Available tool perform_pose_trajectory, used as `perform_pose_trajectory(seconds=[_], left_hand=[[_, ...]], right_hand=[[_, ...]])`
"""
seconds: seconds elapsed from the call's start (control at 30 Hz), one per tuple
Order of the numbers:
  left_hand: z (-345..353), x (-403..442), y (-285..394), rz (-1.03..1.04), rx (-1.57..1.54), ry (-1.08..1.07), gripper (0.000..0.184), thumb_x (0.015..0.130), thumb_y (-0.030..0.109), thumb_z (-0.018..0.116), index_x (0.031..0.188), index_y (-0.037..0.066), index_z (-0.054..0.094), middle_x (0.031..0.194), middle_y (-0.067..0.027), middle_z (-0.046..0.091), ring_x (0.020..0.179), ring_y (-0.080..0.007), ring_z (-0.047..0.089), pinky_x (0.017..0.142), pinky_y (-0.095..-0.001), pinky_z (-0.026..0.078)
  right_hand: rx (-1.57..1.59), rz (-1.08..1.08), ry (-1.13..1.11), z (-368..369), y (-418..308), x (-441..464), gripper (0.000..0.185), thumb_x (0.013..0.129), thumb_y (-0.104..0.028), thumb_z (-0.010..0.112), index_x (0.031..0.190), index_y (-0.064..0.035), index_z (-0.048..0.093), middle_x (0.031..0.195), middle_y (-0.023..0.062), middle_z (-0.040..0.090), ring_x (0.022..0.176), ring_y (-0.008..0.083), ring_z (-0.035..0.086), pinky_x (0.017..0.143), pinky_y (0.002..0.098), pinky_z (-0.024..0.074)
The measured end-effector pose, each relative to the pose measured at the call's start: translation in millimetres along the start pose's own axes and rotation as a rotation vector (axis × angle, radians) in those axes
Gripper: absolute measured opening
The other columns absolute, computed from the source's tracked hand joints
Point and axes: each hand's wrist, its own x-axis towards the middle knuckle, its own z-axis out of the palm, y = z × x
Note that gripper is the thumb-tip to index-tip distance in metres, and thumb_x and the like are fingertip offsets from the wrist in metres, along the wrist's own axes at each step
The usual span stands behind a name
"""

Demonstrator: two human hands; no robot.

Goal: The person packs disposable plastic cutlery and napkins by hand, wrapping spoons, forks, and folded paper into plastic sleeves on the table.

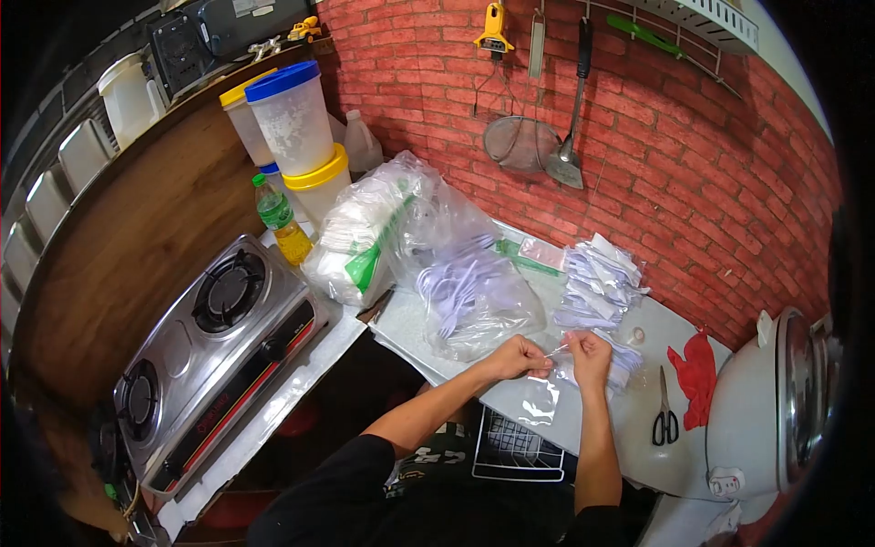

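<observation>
My left hand [519, 357] is closed in a pinch on a small clear plastic bag [540, 403], which hangs below the fingers over the table's front edge. Close by, my right hand [591, 356] pinches clear plastic at the bag's upper part; the fingertips partly hide the grip. Beyond my left hand lies a large clear bag of pale purple plastic forks [465, 290]. Wrapped bundles of white-purple plastic cutlery [600, 283] are piled behind my right hand, and more cutlery [625, 361] lies just beside it.
Black-handled scissors [664, 425], a red cloth [693, 378] and a large white rice cooker [756, 401] are at the right. To the left stand a two-burner gas stove [219, 365], an oil bottle [283, 223] and lidded tubs [290, 123]. A wire basket [519, 447] sits below the table edge.
</observation>
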Motion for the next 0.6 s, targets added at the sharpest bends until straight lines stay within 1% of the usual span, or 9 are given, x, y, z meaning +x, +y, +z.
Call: perform_pose_trajectory(seconds=[0.1,0.17,0.23,0.3,0.37,0.43,0.5,0.57,0.6], left_hand=[[0,0,-3,0.083,-0.161,-0.012,0.02,0.079,0.014,0.074,0.072,-0.003,0.068,0.063,-0.0068,0.064,0.052,-0.0109,0.057,0.049,-0.0232,0.045],[-3,1,-4,0.187,0.07,-0.025,0.018,0.08,0.013,0.073,0.072,-0.003,0.068,0.065,-0.007,0.064,0.055,-0.011,0.058,0.051,-0.0231,0.046],[-4,0,-2,0.121,0.073,-0.03,0.017,0.079,0.012,0.073,0.073,-0.003,0.068,0.067,-0.0063,0.065,0.057,-0.01,0.058,0.053,-0.0225,0.045],[-2,-1,2,0.053,0.071,-0.036,0.016,0.078,0.012,0.074,0.073,-0.003,0.069,0.069,-0.0056,0.066,0.06,-0.0089,0.057,0.056,-0.0219,0.044],[2,-4,11,-0.07,0.109,0.013,0.012,0.076,0.007,0.074,0.074,-0.003,0.069,0.07,-0.0069,0.066,0.061,-0.0098,0.058,0.058,-0.0217,0.045],[0,-3,8,-0.023,0.09,-0.006,0.009,0.075,0.004,0.074,0.077,-0.003,0.069,0.072,-0.0074,0.067,0.064,-0.0104,0.06,0.06,-0.0221,0.047],[-4,-1,1,0.024,0.072,-0.031,0.009,0.074,0.001,0.073,0.08,-0.003,0.069,0.074,-0.0078,0.067,0.067,-0.011,0.062,0.062,-0.0226,0.048],[-5,3,-9,0.102,-0.128,-0.064,0.018,0.07,0.0,0.076,0.086,-0.005,0.068,0.077,-0.0089,0.068,0.071,-0.0131,0.064,0.066,-0.0239,0.051],[-6,5,-11,0.101,-0.134,-0.08,0.018,0.07,0.0,0.076,0.086,-0.005,0.068,0.077,-0.0089,0.068,0.071,-0.0131,0.064,0.066,-0.0239,0.051]], right_hand=[[0.127,-0.001,0.015,4,8,0,0.008,0.081,-0.001,0.066,0.076,0.0032,0.062,0.073,0.0077,0.065,0.063,0.0099,0.06,0.059,0.0211,0.0474],[0.052,0.009,-0.01,0,8,-1,0.009,0.082,-0.002,0.066,0.077,0.0043,0.062,0.073,0.0077,0.065,0.064,0.0103,0.061,0.06,0.0213,0.0475],[-0.023,0.017,-0.034,-2,5,-1,0.01,0.083,-0.003,0.065,0.078,0.0053,0.062,0.073,0.0078,0.065,0.065,0.0107,0.061,0.061,0.0215,0.0476],[-0.1,0.116,-0.007,-2,2,-1,0.01,0.081,-0.001,0.067,0.075,0.0043,0.061,0.072,0.008,0.065,0.065,0.0105,0.061,0.061,0.0213,0.0473],[-0.028,0.098,0.02,1,4,-1,0.01,0.079,0.001,0.069,0.074,0.0038,0.06,0.071,0.0079,0.065,0.064,0.0104,0.06,0.061,0.0211,0.047],[0.045,0.079,0.05,2,7,1,0.012,0.077,0.002,0.07,0.072,0.0032,0.06,0.07,0.0077,0.064,0.062,0.0102,0.06,0.06,0.0209,0.0468],[0.067,-0.02,0.028,-2,10,3,0.011,0.077,0.002,0.071,0.073,0.0042,0.06,0.069,0.0073,0.064,0.061,0.0105,0.059,0.059,0.0216,0.0468],[0.016,-0.011,0.036,-5,17,7,0.01,0.077,0.002,0.07,0.077,0.0044,0.061,0.073,0.0088,0.065,0.062,0.0116,0.061,0.06,0.0221,0.0481],[-0.031,-0.003,0.047,-8,21,9,0.009,0.078,0.002,0.07,0.08,0.0045,0.061,0.076,0.0103,0.066,0.062,0.0127,0.062,0.06,0.0226,0.0495]])
